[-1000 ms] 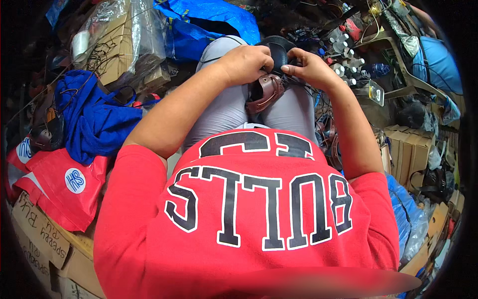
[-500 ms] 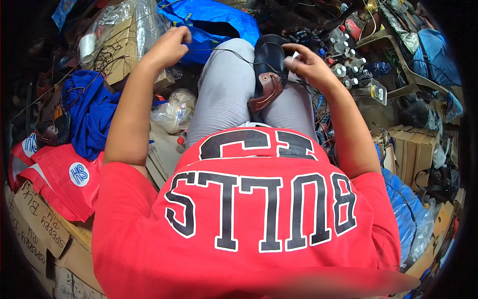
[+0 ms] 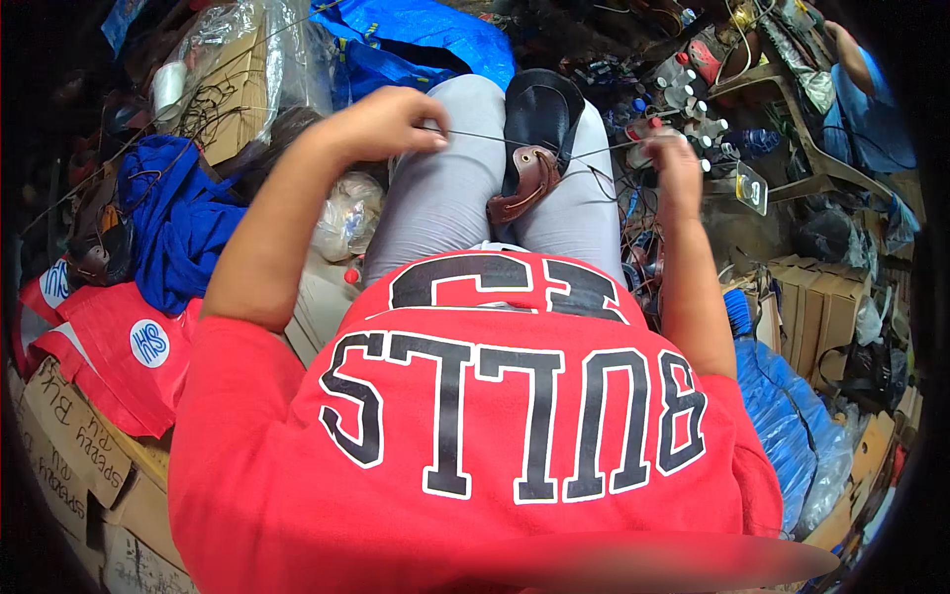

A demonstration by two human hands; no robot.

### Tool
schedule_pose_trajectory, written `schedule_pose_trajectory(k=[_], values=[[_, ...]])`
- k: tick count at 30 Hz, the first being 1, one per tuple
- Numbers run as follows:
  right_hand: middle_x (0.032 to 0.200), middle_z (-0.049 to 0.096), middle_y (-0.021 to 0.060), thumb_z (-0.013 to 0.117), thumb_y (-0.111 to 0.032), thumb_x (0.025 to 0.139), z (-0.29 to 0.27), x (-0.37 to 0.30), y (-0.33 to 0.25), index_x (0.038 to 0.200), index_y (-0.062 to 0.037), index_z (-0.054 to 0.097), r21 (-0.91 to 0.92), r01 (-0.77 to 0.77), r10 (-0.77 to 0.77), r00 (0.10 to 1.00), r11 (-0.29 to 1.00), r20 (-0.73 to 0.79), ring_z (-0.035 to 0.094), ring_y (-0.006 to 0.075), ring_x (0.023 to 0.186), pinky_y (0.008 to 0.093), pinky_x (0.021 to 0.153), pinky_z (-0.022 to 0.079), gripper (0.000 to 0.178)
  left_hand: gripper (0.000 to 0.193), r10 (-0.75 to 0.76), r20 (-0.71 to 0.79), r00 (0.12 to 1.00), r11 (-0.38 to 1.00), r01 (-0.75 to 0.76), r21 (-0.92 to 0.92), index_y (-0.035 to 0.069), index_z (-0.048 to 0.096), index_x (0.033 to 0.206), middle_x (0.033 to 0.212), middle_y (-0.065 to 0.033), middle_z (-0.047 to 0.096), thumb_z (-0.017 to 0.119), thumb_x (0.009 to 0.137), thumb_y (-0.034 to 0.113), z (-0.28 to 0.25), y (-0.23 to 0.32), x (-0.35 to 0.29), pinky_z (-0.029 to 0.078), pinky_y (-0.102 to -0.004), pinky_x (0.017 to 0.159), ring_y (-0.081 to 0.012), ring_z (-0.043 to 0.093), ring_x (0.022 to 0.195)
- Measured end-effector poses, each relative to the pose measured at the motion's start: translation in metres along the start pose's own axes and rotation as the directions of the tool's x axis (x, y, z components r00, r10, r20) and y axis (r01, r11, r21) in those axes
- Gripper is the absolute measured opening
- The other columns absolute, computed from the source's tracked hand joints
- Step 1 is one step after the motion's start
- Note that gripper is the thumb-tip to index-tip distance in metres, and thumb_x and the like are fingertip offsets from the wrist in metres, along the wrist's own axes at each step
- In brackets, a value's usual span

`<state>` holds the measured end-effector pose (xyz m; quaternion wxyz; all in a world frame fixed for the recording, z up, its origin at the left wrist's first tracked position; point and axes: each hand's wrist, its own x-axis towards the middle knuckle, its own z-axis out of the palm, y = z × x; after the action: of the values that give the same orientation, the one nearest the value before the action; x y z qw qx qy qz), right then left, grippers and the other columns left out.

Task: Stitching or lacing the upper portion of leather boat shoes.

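A shoe (image 3: 539,109) rests between my grey-trousered thighs, its black inside facing up and its brown leather flap with eyelets (image 3: 534,170) toward me. A thin dark thread (image 3: 475,136) runs taut from the shoe out to both sides. My left hand (image 3: 401,124) is closed on the thread's left length, above my left thigh. Out past my right thigh, my right hand (image 3: 676,163) is closed on the other length; motion blurs its fingertips a little. Neither hand touches the shoe.
Several plastic bottles (image 3: 683,94) stand beyond my right hand, near a chair frame (image 3: 811,139). Blue cloth (image 3: 178,218) and a red bag (image 3: 119,346) lie on the left, above cardboard boxes (image 3: 74,426). A blue tarp (image 3: 435,45) lies ahead. At upper right shows a bare limb (image 3: 853,57), seemingly another person's.
My right hand has moved from beside the shoe out to the right, drawing the thread straight. My left hand has come nearer and rightward. The shoe stays between my thighs.
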<state>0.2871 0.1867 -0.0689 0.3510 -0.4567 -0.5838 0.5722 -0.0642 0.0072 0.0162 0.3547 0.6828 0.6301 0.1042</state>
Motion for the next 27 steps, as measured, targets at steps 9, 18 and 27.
schedule_pose_trajectory(k=[9, 18, 27], values=[[0.064, 0.062, 0.0043, 0.043, -0.038, 0.095, -0.005, -0.001, -0.02, 0.115, -0.0134, 0.062, 0.56, -0.395, -0.059, 0.778, 0.728, 0.625, 0.052, 0.0125, 0.059, 0.0333, 0.075, 0.041, 0.037, 0.039, 0.028, -0.377, 0.926, -0.339, -0.346, -0.875, 0.012, 0.047, 0.064, 0.106, -0.0111, 0.061, 0.042, 0.097, 0.033, 0.009, 0.001, 0.019, 0.037, -0.0413, 0.098, -0.0258, 0.056, 0.105], [0.059, 0.056, 0.0054, 0.058, -0.025, 0.086, 0.029, -0.053, -0.036, 0.068, -0.0112, 0.05, -0.644, 0.723, -0.273, 0.691, 0.251, 0.669, 0.056, 0.0256, 0.061, 0.039, 0.073, 0.036, 0.024, 0.049, -0.438, -0.159, 0.884, -0.224, -0.28, -0.934, 0.016, 0.03, 0.053, 0.049, 0.0036, 0.022, 0.047, 0.095, 0.033, 0.028, -0.038, 0.03, 0.028, -0.0279, 0.055, -0.0114, 0.023, 0.044], [0.067, 0.06, 0.007, 0.057, -0.027, 0.087, 0.029, -0.053, -0.028, 0.082, -0.0083, 0.064, -0.693, 0.194, 0.171, 0.891, 0.695, 0.421, 0.058, 0.0172, 0.067, 0.0315, 0.074, 0.038, 0.02, 0.047, -0.392, -0.286, 0.874, -0.24, -0.397, -0.886, 0.013, 0.036, 0.058, 0.06, -0.0028, 0.046, 0.045, 0.095, 0.04, 0.037, -0.037, 0.013, 0.044, -0.0352, 0.071, -0.0157, 0.037, 0.049]])
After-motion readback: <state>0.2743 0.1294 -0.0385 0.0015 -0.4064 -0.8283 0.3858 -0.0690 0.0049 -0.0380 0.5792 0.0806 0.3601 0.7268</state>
